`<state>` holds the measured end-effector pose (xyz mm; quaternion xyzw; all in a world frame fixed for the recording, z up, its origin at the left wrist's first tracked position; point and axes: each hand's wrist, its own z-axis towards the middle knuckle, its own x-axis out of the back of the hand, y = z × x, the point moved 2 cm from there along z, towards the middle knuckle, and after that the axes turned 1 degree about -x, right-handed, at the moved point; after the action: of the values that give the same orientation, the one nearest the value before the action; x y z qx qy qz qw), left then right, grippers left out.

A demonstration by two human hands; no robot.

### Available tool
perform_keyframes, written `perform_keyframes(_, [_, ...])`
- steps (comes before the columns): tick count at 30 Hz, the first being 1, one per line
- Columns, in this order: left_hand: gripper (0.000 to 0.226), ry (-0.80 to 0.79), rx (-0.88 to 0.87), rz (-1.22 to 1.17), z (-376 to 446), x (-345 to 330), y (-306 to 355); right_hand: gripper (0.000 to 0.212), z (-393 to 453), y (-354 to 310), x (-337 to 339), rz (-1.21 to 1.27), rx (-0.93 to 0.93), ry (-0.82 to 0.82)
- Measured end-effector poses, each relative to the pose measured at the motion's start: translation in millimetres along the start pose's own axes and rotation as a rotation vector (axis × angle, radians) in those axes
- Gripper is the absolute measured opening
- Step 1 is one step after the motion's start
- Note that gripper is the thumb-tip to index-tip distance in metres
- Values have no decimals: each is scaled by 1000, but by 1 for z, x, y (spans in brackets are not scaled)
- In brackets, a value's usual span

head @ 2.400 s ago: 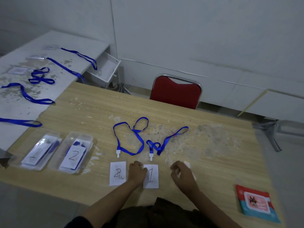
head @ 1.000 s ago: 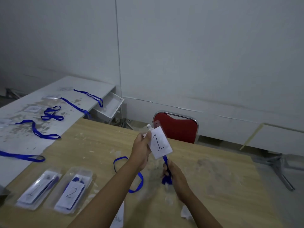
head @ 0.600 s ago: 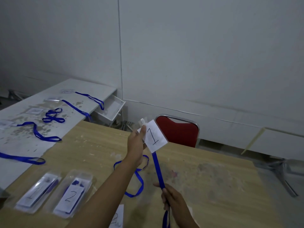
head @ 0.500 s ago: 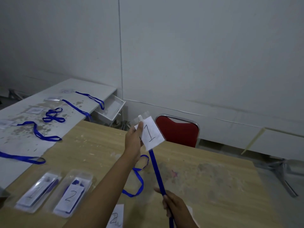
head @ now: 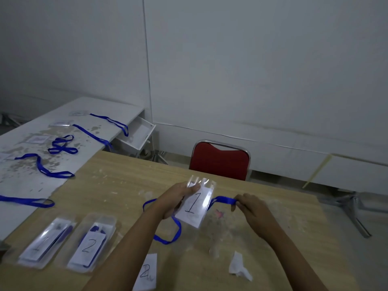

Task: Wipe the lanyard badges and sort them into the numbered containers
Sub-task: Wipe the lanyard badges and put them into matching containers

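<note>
I see my left hand (head: 178, 198) holding the clear badge marked 1 (head: 195, 204) by its upper left edge, thumb on the front, raised above the wooden surface (head: 117, 185). My right hand (head: 251, 208) pinches the blue lanyard strap (head: 223, 199) that runs out from behind the badge to the right; that grip is closed on the strap, as the left one is on the badge.

A second blue lanyard (head: 172, 232) lies looped on the surface below the left hand, and the badge marked 2 (head: 147, 271) lies flat at the near edge, partly cut off by my left forearm. A crumpled white wipe (head: 238, 267) sits on the surface near my right forearm.

At the near left stand two clear containers side by side: container 1 (head: 45, 242) and, to its right, container 2 (head: 90, 244). Each holds a numbered card and something blue, probably folded straps, though the plastic blurs it.

More blue lanyards (head: 60, 144) lie scattered on the white surface (head: 90, 110) to the left. A red chair (head: 219, 161) stands at the far side.
</note>
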<state>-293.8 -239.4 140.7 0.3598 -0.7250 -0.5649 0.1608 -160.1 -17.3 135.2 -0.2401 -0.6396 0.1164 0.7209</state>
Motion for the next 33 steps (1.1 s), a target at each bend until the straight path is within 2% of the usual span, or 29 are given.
perform_keyframes(5, [49, -135, 44, -11, -3, -14, -3, 25, 25, -13, 39, -122, 109, 146])
perform_keyframes(11, [52, -149, 4, 64, -8, -24, -6, 25, 42, -9, 48, -151, 96, 145])
perform_keyframes(14, [34, -83, -63, 257, -9, -24, -8, 26, 45, -6, 47, -143, 102, 155])
perform_keyframes(16, [25, -98, -52, 345, -10, -26, -8, 24, 48, -6, 46, -147, 119, 164])
perform_keyframes(19, [22, -155, 43, 337, -12, -33, -9, 19, 53, -10, 43, -178, 146, 159])
perform_keyframes(22, [15, -183, 34, 305, -12, -39, -10, 21, 57, -15, 40, -168, 171, 153])
perform_keyframes(24, [11, -198, 13, 247, -13, -42, -10, 26, 59, -17, 38, -121, 175, 142])
perform_keyframes(26, [11, -197, 4, 156, -14, -44, -10, 31, 60, -16, 35, 32, 152, 128])
perform_keyframes(30, [20, -148, -36, -71, -14, -43, -4, 34, 55, -13, 15, 386, 24, 127])
perform_keyframes(33, [28, -94, -58, -180, -14, -40, 2, 30, 50, -10, -5, 502, -96, 96])
